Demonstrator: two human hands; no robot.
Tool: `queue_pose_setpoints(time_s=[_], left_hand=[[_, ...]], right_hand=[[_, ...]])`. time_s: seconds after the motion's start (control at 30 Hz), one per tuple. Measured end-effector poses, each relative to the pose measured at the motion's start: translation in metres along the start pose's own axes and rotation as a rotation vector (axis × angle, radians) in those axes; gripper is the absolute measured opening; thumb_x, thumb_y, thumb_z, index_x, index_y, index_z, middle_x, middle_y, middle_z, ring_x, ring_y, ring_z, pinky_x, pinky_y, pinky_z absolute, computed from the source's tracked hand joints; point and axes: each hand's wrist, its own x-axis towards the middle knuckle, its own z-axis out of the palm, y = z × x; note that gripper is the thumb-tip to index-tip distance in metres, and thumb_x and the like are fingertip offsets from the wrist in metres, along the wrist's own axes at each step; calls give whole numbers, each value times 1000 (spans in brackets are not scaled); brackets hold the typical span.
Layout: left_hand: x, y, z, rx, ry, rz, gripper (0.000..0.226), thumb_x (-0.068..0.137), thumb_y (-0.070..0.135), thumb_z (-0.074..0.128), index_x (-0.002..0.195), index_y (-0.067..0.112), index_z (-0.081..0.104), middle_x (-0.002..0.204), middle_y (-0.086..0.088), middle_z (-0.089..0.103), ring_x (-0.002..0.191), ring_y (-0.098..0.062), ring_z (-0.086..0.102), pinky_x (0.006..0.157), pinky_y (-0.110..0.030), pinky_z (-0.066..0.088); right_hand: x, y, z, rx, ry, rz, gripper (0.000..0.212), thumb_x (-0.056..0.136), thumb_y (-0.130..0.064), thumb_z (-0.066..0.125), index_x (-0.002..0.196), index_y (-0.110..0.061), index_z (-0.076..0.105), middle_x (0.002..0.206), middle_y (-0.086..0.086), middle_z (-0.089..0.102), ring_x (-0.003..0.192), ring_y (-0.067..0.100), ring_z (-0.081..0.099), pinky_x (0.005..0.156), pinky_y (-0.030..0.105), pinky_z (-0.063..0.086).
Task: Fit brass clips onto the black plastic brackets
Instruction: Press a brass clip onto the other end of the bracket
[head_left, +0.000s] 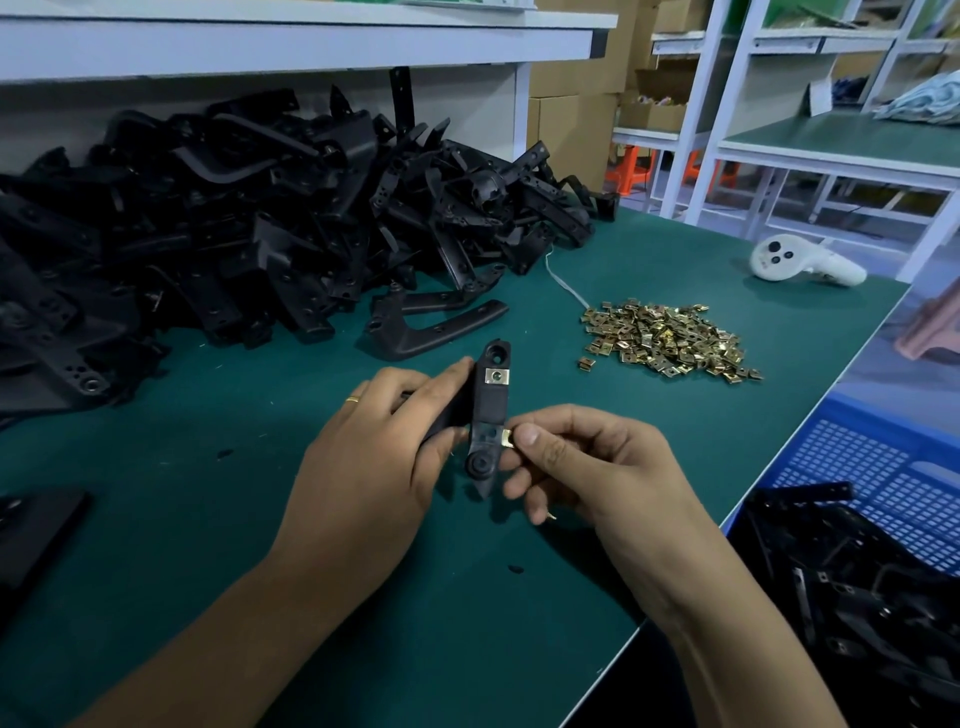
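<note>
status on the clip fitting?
Left hand holds bracket, one clip already seated. Right hand pinches second clip at bracket's lower edge, not yet seated. Nothing in the way.

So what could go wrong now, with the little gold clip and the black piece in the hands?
The right hand pinches a brass clip at the edge of the bracket, only partly on. It might go on crooked or slip from the fingertips. More clips seem tucked in that hand, and one pokes out below, so it could drop onto the green mat. The left hand holds the bracket in the air, so a hard push could twist it.
</note>
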Motion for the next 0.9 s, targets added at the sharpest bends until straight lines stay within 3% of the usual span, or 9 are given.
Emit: queue_pose_setpoints(time_s=[0.27, 0.5, 0.9], left_hand=[[-1, 3, -3, -3, 3, -2, 55, 98, 32, 56, 152, 38, 47, 119, 17, 52, 109, -10, 51, 81, -40, 54], [0, -1, -1, -1, 27, -25, 57, 94, 30, 64, 148, 42, 51, 116, 20, 53, 106, -10, 53, 82, -39, 54], [-2, -2, 3, 44, 48, -67, 58, 91, 27, 73, 144, 45, 55, 114, 17, 55, 101, -13, 56, 77, -41, 55]], right_hand=[[0, 1, -2, 21, -6, 10, 13, 94, -7, 68, 92, 2, 77, 82, 21, 74, 64, 21, 69, 57, 23, 55], [2, 6, 1, -22, 61, -60, 20, 88, -4, 74, 107, -1, 70, 82, 27, 74, 73, 29, 75, 67, 29, 61], [1, 10, 8, -245, 116, -88, 14, 91, -7, 77, 92, -3, 64, 73, 15, 75, 69, 29, 76, 68, 38, 63]])
